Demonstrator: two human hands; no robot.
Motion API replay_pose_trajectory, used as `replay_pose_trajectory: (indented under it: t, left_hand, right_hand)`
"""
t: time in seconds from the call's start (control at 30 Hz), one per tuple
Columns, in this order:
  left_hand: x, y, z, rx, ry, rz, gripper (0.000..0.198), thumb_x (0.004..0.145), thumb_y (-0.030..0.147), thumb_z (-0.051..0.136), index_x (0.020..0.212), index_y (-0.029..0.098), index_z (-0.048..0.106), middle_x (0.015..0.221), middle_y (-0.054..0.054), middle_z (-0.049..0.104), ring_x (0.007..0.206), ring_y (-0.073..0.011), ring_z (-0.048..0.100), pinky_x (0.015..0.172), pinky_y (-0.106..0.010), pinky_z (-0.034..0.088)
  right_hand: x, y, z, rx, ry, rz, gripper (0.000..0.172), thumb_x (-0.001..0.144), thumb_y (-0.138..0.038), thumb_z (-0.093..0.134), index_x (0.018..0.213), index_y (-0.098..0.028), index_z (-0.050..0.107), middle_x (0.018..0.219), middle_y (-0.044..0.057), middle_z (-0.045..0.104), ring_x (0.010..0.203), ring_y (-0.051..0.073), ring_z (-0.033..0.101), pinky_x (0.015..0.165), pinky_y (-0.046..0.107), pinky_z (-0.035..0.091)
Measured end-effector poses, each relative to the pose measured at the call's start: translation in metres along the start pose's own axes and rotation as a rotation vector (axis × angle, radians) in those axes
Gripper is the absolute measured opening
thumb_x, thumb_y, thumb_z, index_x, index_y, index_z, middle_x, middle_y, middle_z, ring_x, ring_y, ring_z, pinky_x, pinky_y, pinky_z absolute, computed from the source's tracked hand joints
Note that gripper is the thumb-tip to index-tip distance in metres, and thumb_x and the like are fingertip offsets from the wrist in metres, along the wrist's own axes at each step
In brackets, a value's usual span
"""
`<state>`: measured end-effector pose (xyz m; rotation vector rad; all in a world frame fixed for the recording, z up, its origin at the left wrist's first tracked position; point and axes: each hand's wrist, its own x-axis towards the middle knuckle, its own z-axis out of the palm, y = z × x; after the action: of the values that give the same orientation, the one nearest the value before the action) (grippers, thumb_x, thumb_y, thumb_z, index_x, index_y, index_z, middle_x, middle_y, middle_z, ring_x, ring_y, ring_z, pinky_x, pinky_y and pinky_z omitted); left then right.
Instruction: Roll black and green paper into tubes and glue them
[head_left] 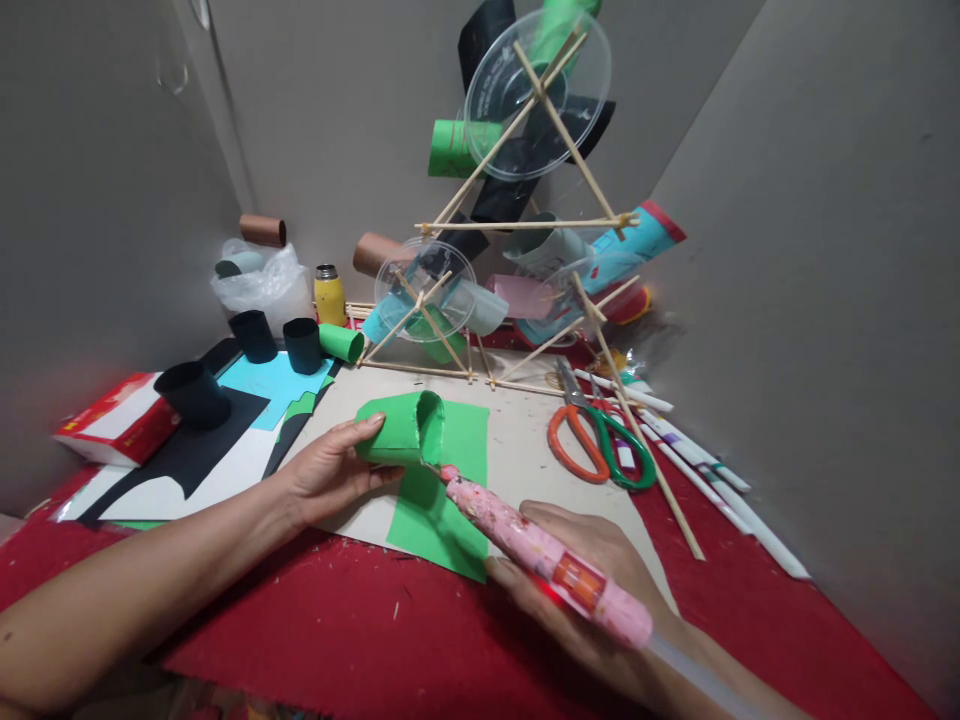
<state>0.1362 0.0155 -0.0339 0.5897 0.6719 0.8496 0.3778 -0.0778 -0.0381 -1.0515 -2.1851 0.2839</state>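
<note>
My left hand (341,470) holds a green paper tube (394,428) between thumb and fingers, its open end turned right. In my right hand (577,550) is a pink hot glue gun (517,535), speckled with residue, a clear glue stick (697,675) sticking out of its back. The gun's nozzle sits at the lower rim of the tube, touching it or very close. Below them a flat green paper sheet (442,520) lies on a beige board (517,430).
Scissors (600,440) with orange and green handles lie on the board's right. Behind stand stick-framed wheels with clear plastic discs (540,95) and paper tubes. Black paper tubes (191,395) and a red-white box (120,415) are at left; rolled white paper sticks (720,490) at right.
</note>
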Motion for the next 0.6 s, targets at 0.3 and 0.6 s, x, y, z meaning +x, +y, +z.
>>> replay_pose_trajectory:
  t: [0.3, 0.6]
  left_hand:
    - [-0.0007, 0.0007, 0.0009, -0.025, 0.025, -0.005, 0.026, 0.081, 0.024, 0.072, 0.104, 0.013, 0.064, 0.096, -0.011, 0.068, 0.088, -0.0216, 0.065, 0.082, -0.037, 0.051]
    - [-0.0007, 0.0011, 0.0004, -0.034, 0.022, 0.008, 0.026, 0.083, 0.025, 0.070, 0.106, 0.014, 0.063, 0.099, -0.011, 0.069, 0.091, -0.0227, 0.065, 0.085, -0.040, 0.051]
  right_hand:
    - [0.0017, -0.0020, -0.0009, -0.010, 0.024, -0.011, 0.029, 0.096, -0.033, 0.046, 0.116, -0.020, 0.063, 0.060, -0.002, 0.051, 0.050, 0.013, 0.051, 0.050, 0.025, 0.039]
    - [0.0021, -0.0035, -0.0026, -0.020, 0.014, -0.007, 0.029, 0.096, -0.034, 0.047, 0.115, -0.021, 0.063, 0.060, -0.001, 0.050, 0.050, 0.014, 0.052, 0.049, 0.025, 0.041]
